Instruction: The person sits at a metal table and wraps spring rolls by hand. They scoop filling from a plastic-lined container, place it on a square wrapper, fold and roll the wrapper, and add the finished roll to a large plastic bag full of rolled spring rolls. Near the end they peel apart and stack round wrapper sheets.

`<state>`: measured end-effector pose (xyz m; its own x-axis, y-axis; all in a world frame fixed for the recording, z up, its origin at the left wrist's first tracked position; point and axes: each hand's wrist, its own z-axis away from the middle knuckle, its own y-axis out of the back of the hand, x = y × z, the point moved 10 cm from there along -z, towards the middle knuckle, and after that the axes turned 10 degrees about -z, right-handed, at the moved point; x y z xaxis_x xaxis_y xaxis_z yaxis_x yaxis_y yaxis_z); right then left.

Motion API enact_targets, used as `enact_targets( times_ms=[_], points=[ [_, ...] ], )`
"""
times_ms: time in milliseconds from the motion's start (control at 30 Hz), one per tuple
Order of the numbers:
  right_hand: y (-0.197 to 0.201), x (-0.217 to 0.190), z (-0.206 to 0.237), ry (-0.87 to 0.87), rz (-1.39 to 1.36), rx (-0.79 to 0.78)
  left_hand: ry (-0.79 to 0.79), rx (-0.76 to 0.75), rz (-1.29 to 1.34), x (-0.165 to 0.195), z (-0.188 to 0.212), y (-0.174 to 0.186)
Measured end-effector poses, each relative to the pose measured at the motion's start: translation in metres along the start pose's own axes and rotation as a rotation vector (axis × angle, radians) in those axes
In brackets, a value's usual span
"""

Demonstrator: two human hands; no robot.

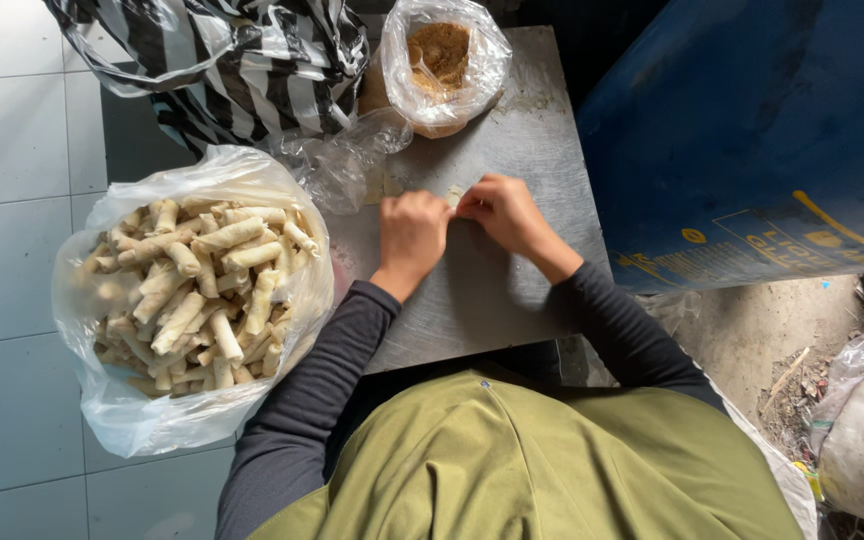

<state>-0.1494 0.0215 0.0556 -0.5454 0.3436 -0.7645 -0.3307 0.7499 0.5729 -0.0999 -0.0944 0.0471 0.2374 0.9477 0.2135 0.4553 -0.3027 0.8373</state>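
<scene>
Green apron [532, 460] | hands: left [412, 232], right [500, 212] pinch pale roll [454, 195] between fingertips

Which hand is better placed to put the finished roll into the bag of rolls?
Probably the left hand: it is nearer the bag of rolls, which lies on that side. The right hand would have to cross over it.
</scene>
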Motion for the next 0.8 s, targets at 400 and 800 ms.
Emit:
enact_targets(
  times_ms=[400, 800],
  points=[
    [-0.005, -0.020, 0.017, 0.253, 0.150, -0.038, -0.116, 0.036, -0.009, 0.010, 0.011, -0.001],
    [0.005, 0.012, 0.004, 0.052, 0.216, 0.083, 0.186, -0.058, 0.147, -0.018, -0.014, -0.005]
  ],
)
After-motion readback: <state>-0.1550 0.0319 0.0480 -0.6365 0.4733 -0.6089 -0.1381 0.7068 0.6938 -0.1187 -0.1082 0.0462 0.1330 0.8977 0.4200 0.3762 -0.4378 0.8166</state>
